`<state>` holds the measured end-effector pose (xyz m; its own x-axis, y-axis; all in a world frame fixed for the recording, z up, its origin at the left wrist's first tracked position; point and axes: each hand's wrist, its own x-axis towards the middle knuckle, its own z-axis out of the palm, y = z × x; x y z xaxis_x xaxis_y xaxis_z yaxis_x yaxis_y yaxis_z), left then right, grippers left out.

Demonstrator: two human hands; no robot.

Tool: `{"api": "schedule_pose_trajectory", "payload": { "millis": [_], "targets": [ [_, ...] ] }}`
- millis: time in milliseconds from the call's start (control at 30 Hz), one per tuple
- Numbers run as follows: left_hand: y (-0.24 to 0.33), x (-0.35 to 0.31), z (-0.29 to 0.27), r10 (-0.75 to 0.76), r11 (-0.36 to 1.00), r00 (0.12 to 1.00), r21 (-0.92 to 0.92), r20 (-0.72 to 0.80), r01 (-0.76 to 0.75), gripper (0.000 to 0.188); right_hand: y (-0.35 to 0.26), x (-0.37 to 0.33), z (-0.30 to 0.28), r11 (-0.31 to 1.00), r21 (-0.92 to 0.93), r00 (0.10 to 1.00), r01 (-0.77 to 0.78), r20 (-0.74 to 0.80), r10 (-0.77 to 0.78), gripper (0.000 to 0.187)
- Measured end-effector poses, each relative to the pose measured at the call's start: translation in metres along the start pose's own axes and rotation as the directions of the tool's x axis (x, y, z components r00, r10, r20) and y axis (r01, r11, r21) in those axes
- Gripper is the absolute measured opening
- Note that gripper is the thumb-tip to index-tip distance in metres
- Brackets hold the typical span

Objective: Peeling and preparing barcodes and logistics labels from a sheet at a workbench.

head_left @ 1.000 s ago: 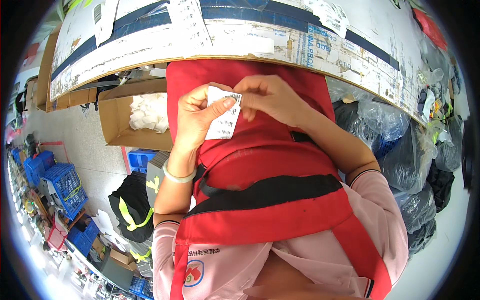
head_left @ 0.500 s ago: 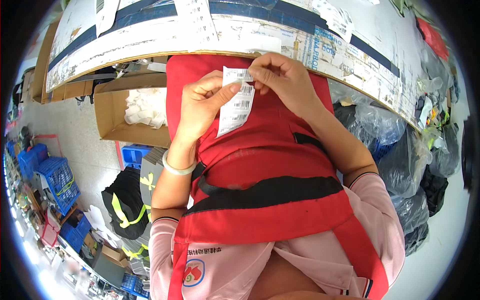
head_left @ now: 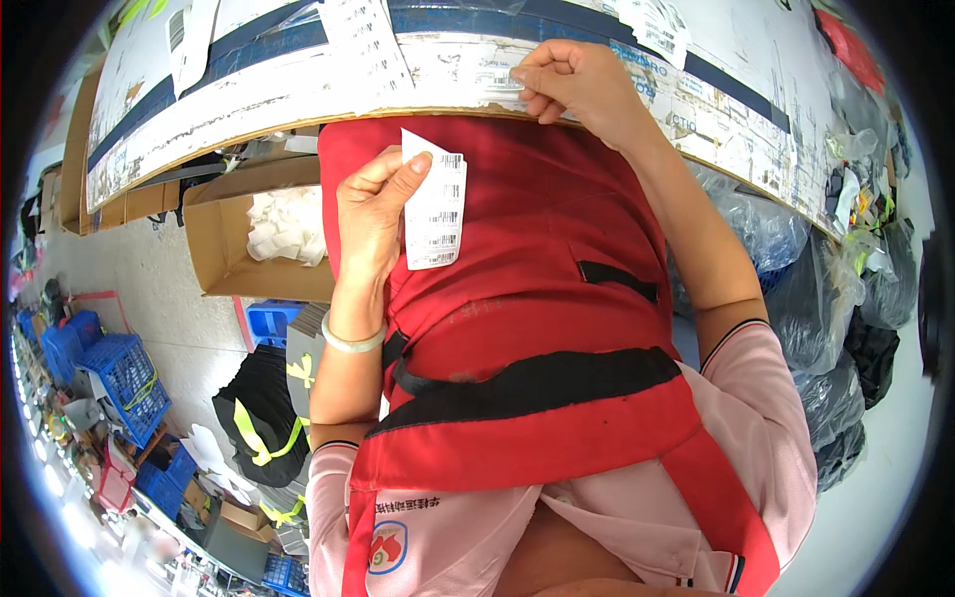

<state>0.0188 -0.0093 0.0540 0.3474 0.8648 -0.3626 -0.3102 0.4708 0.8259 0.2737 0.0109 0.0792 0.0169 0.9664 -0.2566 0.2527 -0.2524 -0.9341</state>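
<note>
My left hand is closed on a strip of white barcode labels, thumb on top near its upper end, above the red apron. The strip's top corner is bare backing, tilted up. Over the front edge of the bench, my right hand is closed in a pinch, with a small white barcode label at its fingertips. The label lies close against the white bench surface, so its outline is hard to separate from it. The two hands are apart.
The worn white bench top with blue tape spans the far side. Another label strip lies on it. To the left stands a cardboard box holding white scraps. Grey plastic bags crowd the right.
My right hand has moved away from the strip, up and right to the bench edge, with a label at its fingers. My left hand has shifted slightly left with the strip.
</note>
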Motion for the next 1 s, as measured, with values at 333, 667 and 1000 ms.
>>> {"api": "schedule_pose_trajectory", "payload": {
  "millis": [333, 667, 1000],
  "targets": [
    [0.000, 0.000, 0.002, -0.005, 1.000, 1.000, -0.023, 0.003, 0.005, 0.011, 0.001, 0.010, 0.003, 1.000, -0.025, 0.999, -0.015, 0.028, 0.016, 0.020],
    [0.000, -0.001, 0.003, -0.018, 1.000, 1.000, -0.025, 0.002, 0.018, 0.011, 0.004, 0.012, 0.004, 0.999, -0.035, 0.999, -0.042, 0.028, 0.043, 0.020],
    [-0.004, -0.001, 0.003, -0.016, 1.000, 1.000, -0.008, 0.003, 0.016, 0.011, 0.003, 0.011, 0.006, 0.996, -0.085, 1.000, -0.010, 0.023, 0.012, 0.019]
  ]
}}
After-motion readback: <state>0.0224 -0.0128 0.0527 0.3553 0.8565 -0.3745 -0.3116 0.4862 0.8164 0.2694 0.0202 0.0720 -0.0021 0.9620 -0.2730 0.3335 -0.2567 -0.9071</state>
